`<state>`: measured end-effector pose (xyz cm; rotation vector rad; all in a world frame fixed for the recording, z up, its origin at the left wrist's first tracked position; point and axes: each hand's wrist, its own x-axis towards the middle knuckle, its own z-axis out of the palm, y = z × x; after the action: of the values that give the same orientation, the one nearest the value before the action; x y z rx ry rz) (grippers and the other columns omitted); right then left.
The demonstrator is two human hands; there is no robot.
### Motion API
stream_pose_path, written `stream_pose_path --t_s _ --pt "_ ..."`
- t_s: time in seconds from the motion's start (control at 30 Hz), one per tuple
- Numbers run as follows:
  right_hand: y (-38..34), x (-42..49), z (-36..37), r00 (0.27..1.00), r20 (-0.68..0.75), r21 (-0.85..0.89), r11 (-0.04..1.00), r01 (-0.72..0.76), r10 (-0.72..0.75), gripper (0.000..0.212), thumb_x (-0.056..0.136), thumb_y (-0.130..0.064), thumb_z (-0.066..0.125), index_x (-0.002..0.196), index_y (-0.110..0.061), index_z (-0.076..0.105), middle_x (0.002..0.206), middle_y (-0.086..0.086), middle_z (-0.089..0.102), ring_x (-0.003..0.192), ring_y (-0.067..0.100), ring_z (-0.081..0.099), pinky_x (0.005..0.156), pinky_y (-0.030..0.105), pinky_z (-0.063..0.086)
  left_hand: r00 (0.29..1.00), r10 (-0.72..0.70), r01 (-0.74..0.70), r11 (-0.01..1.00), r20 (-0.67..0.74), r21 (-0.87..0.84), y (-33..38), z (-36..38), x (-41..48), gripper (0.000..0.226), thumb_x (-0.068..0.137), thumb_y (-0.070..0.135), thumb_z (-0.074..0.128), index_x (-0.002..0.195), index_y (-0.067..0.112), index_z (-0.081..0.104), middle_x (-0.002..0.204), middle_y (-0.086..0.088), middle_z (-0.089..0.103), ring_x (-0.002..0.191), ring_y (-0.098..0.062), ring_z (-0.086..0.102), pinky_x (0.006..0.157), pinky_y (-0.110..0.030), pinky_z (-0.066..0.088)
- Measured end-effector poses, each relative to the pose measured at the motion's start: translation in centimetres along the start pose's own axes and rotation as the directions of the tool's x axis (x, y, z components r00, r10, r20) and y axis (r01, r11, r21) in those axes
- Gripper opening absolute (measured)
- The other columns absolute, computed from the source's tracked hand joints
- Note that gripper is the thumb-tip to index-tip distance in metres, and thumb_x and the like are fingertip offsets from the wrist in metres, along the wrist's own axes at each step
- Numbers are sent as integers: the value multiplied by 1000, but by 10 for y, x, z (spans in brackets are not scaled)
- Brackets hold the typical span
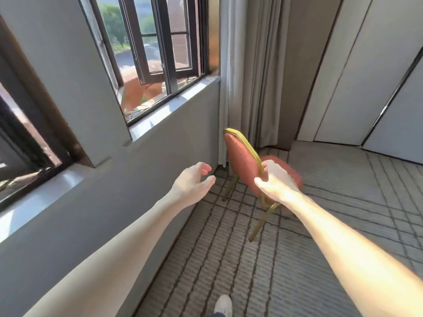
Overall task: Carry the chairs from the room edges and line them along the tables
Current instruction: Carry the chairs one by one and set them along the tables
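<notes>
While the right hand (274,181) grips the gold side rail of the chair (242,161) back, fingers curled round the frame, the left hand (192,181) hangs in the air beside it, fingers loosely bent, holding nothing, apart from the chair. The chair is at the room edge, in the corner, just beside the grey curtain (247,76) and near the low wall (137,179) under the window (151,42). It has a red padded back and seat and thin gold legs on the striped carpet (320,225). The back looks tipped toward the camera, but with the wide lens I cannot tell if any leg is off the floor. The seat is partly hidden behind the right hand. One shoe (223,304) shows at the bottom edge, and pale wall panels (366,76) are on the right. Judged step: pickup of a chair, with one hand on and the second not yet placed. The carry has not begun. No tables are in view, so the destination is out of frame. The next move likely calls for the left hand to take the other side of the back or the seat edge, then a lift clear of the curtain and wall and a turn away from the corner. Risk: a leg snagging the curtain hem, or the chair swinging on a one-handed hold.
</notes>
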<state>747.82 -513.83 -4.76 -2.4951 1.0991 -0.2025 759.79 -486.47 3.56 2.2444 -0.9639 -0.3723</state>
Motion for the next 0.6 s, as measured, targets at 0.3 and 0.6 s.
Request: stream_pose_path --t_s 0.3,0.6 --pt "-12 228 55 998 15 26 998 -54 53 54 81 -61 63 126 -37 43 110 -19 50 102 17 58 89 49 52 999 -15 10 995 44 102 -22 -4 231 40 97 39 50 133 22 54 133 5 59 119 -14 55 99 -30 44" --pt "-51 308 43 987 130 -97 992 -81 93 63 81 -50 66 131 -17 46 126 6 58 116 28 55 95 45 48 959 44 -81 989 280 123 -59 56 421 42 99 33 46 136 14 53 135 0 58 124 -17 54 101 -31 44"
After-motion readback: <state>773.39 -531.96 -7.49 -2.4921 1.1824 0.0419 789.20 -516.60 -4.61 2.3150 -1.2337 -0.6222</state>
